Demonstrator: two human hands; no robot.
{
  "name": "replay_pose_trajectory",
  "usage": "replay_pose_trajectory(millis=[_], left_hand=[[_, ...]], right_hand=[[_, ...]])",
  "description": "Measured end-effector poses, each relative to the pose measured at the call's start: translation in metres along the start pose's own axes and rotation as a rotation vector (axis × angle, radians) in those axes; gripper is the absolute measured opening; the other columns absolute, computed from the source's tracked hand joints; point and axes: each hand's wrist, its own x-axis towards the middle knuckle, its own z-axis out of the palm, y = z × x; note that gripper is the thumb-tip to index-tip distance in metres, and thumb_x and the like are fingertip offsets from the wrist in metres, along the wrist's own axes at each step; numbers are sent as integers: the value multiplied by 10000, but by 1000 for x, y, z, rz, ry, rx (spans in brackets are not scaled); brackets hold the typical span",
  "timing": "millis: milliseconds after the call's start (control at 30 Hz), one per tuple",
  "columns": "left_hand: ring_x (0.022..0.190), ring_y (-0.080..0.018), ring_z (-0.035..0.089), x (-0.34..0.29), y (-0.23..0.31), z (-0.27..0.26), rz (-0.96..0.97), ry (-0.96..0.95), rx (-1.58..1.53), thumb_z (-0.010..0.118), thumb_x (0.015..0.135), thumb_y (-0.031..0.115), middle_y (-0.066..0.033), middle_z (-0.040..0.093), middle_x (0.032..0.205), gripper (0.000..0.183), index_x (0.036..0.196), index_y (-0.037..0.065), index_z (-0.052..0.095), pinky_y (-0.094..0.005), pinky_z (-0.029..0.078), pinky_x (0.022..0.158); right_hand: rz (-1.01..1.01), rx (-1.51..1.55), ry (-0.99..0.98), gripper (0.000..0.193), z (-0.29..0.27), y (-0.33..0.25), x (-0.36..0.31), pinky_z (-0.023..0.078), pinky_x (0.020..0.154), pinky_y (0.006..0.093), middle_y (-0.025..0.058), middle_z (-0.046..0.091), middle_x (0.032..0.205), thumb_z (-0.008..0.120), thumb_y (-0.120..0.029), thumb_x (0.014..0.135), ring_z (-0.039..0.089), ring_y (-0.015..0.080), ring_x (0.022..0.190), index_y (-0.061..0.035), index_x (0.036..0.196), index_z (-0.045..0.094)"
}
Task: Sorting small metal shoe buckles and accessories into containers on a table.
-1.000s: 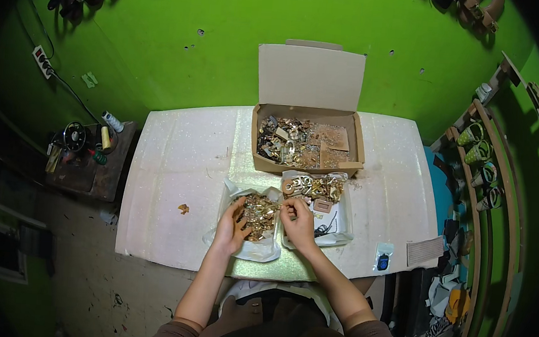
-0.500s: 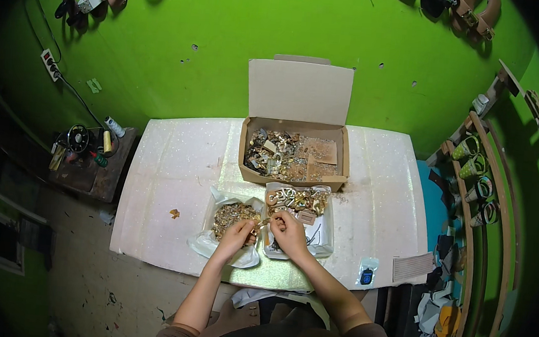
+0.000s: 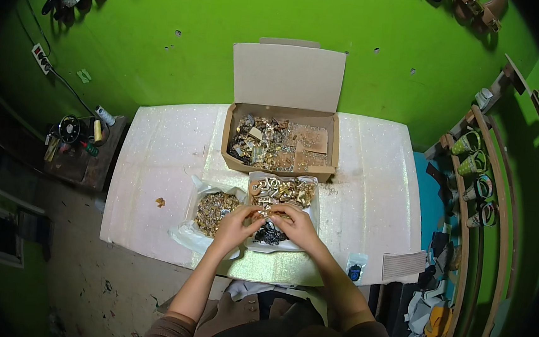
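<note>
Over the white tray point(image 3: 314, 226), my left hand point(image 3: 237, 225) and my right hand point(image 3: 299, 228) come close together with fingers bent in a pinch. Whatever lies between the fingertips is too small to make out. Gold-coloured metal buckles and ornaments point(image 3: 284, 190) fill the far part of the tray. Below my fingers lies a heap of shiny black pieces point(image 3: 271, 233). Just left of the tray, a white plastic bag point(image 3: 183, 233) is spread open around many tiny gold and brown pieces point(image 3: 215, 210). My left wrist passes over the bag's right side.
Behind the tray stands an open cardboard box point(image 3: 287, 76) holding mixed metal fittings. A small brown scrap point(image 3: 160, 203) lies at left. A small clear packet point(image 3: 355, 266) and a striped card point(image 3: 403, 265) lie near the right edge. Sandals point(image 3: 472, 163) hang on a wooden rack.
The view has shifted slightly. My left hand has moved from the bag's pieces to the tray, beside my right hand. More of the black pieces in the tray now shows.
</note>
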Motion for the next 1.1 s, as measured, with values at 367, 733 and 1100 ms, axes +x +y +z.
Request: replay_pose_trajectory(millis=[367,733,1100], left_hand=[[934,-235,533,23,-7,14,608,65,544,636,727,240,-80,562,928,273,936,76,570,-439,318,955],[1117,-241,414,40,-13,8,505,155,811,581,762,296,-61,506,1101,345,1059,124,542,-490,201,999],[1203,-322,294,40,-29,4,291,233,897,537,778,276,-110,439,1204,367,1112,123,532,-545,134,1000]], right_hand=[[-311,-510,-60,299,-32,18,8,433,810,328,121,528,1034,630,-140,734,531,277,951,-49,1008,552],[-496,-977,88,239,-31,14,33,428,758,335,57,545,1002,596,-182,739,507,228,899,-77,950,558],[-553,-1023,191,224,-5,25,74,398,771,353,51,557,960,619,-161,691,497,228,888,-79,894,572]])
